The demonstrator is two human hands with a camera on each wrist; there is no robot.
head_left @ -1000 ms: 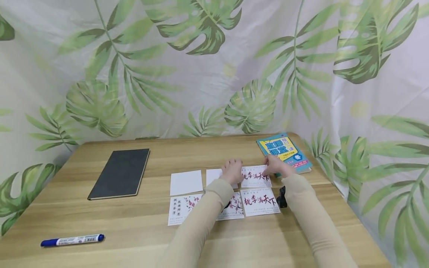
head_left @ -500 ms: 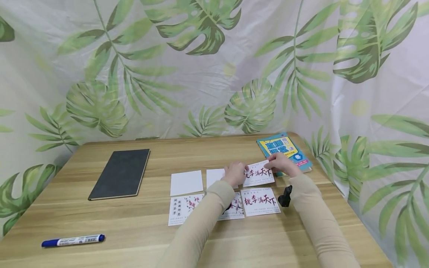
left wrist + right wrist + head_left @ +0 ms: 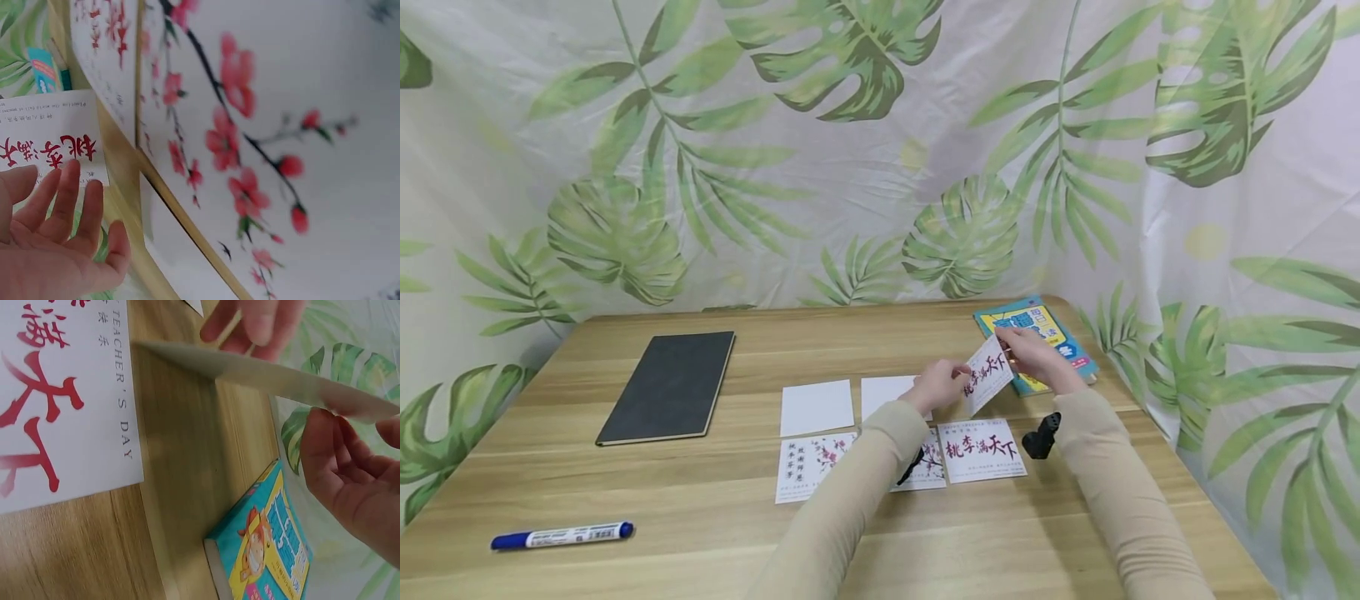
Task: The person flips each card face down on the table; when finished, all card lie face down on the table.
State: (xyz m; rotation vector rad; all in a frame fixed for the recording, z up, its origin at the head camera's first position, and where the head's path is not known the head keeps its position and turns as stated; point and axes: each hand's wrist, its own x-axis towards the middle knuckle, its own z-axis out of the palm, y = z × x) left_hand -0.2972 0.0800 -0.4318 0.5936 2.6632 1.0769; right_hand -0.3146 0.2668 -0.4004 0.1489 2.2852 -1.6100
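My right hand [image 3: 1036, 358] pinches a white greeting card [image 3: 987, 377] with red calligraphy by its upper right edge. The card is raised and tilted, its lower corner close over the table. In the right wrist view the card [image 3: 250, 378] shows edge-on, between the thumb and fingers of the right hand [image 3: 356, 475]. Beside its left edge is my left hand [image 3: 936, 386]; in the left wrist view that hand [image 3: 62, 256] has its fingers loosely spread, fingertips overlapping the card [image 3: 50, 134]. A matching card [image 3: 981, 452] lies flat just in front.
Two blank-side-up cards [image 3: 817, 408] and two blossom cards [image 3: 808, 468] lie left of the hands, partly behind the left arm. A teal booklet [image 3: 1078, 360] lies behind the right hand. Further left are a black notebook [image 3: 668, 387] and a blue marker [image 3: 562, 536].
The calligraphy card in the back row has come up off the table and tilted steeply, lifted by the right hand. The left hand has shifted slightly right alongside it.
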